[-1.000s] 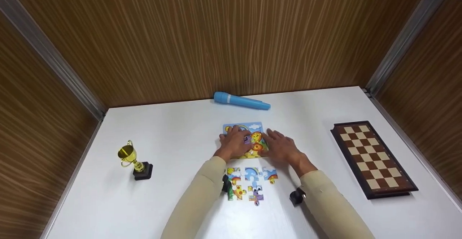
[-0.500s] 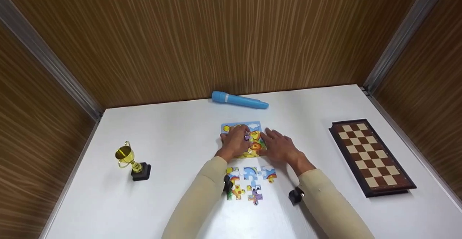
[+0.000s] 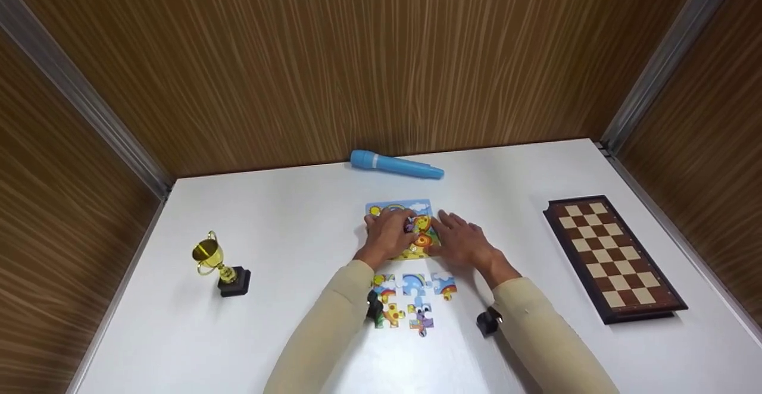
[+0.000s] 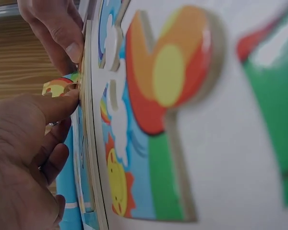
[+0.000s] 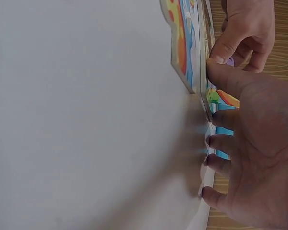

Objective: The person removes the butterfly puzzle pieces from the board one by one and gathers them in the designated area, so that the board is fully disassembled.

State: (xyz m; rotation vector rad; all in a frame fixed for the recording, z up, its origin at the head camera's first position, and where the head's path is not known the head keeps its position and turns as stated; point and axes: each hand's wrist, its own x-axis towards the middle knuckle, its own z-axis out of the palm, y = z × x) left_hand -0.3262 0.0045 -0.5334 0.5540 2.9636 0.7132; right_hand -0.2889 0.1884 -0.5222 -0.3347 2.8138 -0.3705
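In the head view a picture puzzle (image 3: 421, 251) lies in its tray on the white table, showing a sun, a rainbow and an orange butterfly. Over its left half my left hand (image 3: 387, 236) pinches a puzzle piece with purple on it between thumb and fingers; the palm hides much of the picture. My right hand (image 3: 464, 242) rests along the tray's right edge, fingers spread and fairly straight, fingertips on the table in the right wrist view. A yellow, red and green piece (image 4: 56, 87) stands up above the tray in the left wrist view.
Several loose puzzle pieces (image 3: 414, 285) lie in front of the tray, between the forearms. A blue toy microphone (image 3: 397, 165) is by the back wall. The gold trophy (image 3: 220, 266) stands left; a chessboard (image 3: 613, 257) lies right.
My left hand's fingers have drawn in from lying spread over the puzzle to a pinch near its middle. The right hand stays at the tray's right edge.
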